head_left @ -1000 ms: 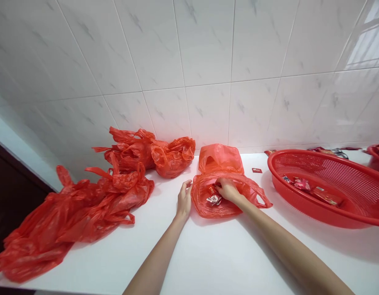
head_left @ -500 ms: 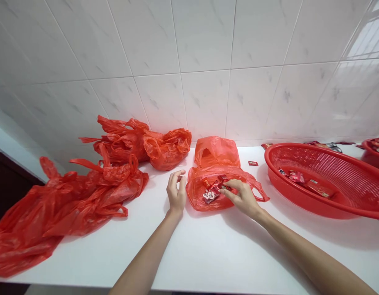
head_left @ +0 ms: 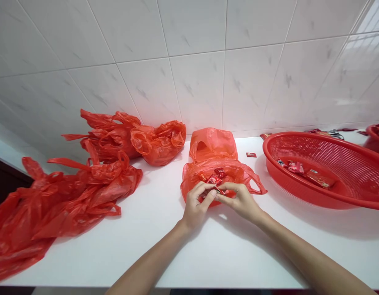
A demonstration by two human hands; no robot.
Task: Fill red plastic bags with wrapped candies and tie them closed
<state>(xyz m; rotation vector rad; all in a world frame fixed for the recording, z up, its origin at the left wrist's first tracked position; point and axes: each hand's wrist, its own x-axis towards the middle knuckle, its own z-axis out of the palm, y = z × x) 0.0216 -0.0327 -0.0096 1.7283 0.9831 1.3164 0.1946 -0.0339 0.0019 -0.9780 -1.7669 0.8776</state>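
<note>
Both hands meet over the mouth of an open red plastic bag lying on the white table. My left hand pinches one side of a small dark-wrapped candy between thumb and fingers. The fingertips of my right hand close on the other side of it. Most of this candy is hidden by my fingers. Inside the bag, just beyond my fingertips, are a few red-wrapped candies.
On the right stands a red perforated basket with several packets in it. A small red packet lies between bag and basket. Several knotted or crumpled red bags fill the left side. A tiled wall runs behind the table.
My left hand has moved right from beside the bag and taken hold of the candy. The right hand has lifted the candy slightly toward me from among the others.
</note>
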